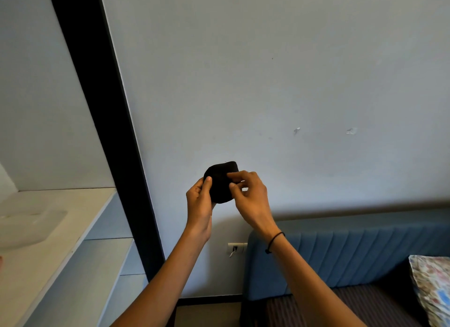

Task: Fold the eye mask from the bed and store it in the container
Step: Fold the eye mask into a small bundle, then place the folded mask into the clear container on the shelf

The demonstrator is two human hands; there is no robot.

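A black eye mask (220, 180), folded into a small rounded pad, is held up in the air in front of the pale wall. My left hand (199, 205) pinches its left edge with thumb and fingers. My right hand (250, 197) grips its right side with the fingertips; a black cord is around that wrist. A translucent container (26, 225) with a lid lies on the white shelf top at the far left, well away from both hands. The bed (341, 307) with a dark striped cover is at the lower right.
A blue padded headboard (353, 256) runs along the wall at the right, with a floral pillow (432, 285) at the edge. White shelving (80, 265) stands at the left beside a black vertical panel (107, 122). A wall socket (236, 248) sits between them.
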